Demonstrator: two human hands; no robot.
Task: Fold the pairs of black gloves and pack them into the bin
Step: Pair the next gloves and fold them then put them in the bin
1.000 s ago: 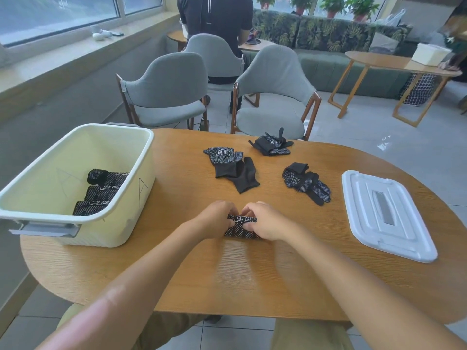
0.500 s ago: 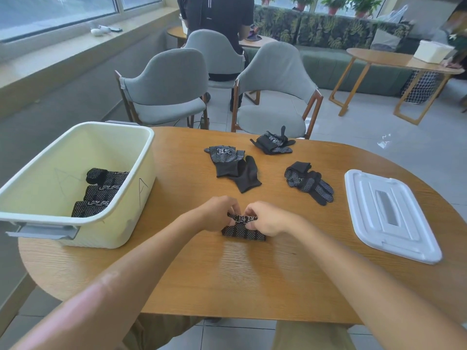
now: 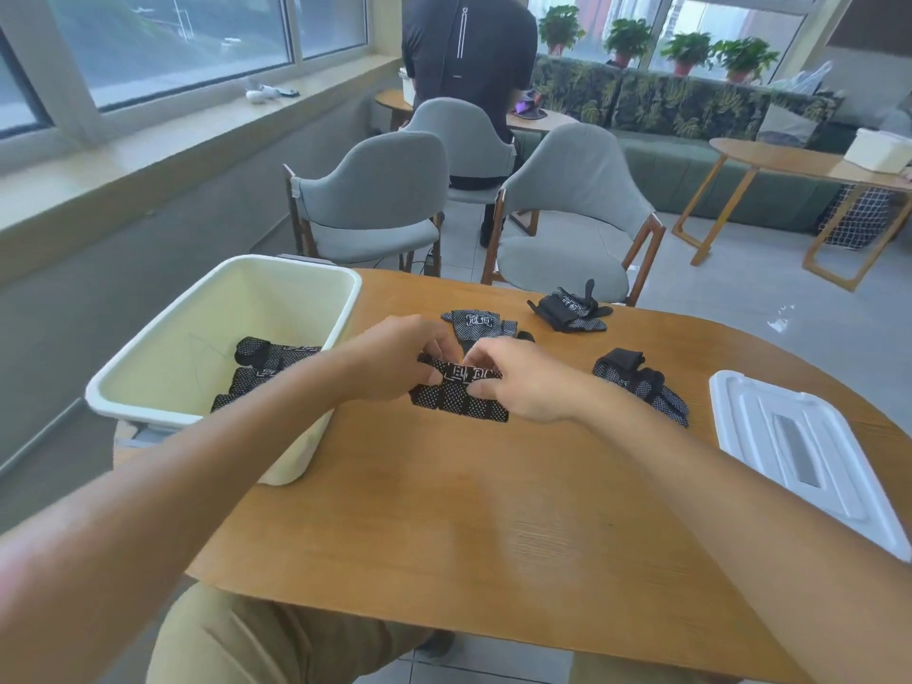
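Note:
A folded pair of black dotted gloves (image 3: pixel 459 399) is held just above the wooden table (image 3: pixel 483 525). My left hand (image 3: pixel 395 360) grips its left end and my right hand (image 3: pixel 518 377) grips its right end. The cream bin (image 3: pixel 163 387) stands at the table's left, to the left of my hands, with several folded black glove pairs (image 3: pixel 261 372) inside. Three loose pairs lie on the table beyond my hands: one (image 3: pixel 476 323) partly hidden behind my fingers, one (image 3: pixel 570 311) near the far edge, one (image 3: pixel 641 385) to the right.
The white bin lid (image 3: pixel 809 451) lies flat at the table's right edge. Two grey chairs (image 3: pixel 375 199) stand at the far side, and a person in black stands behind them. A second table and a sofa are at the back right.
Both hands have lifted the folded pair off the table and carried it away from me, towards the bin side. The camera view has tilted up and shifted.

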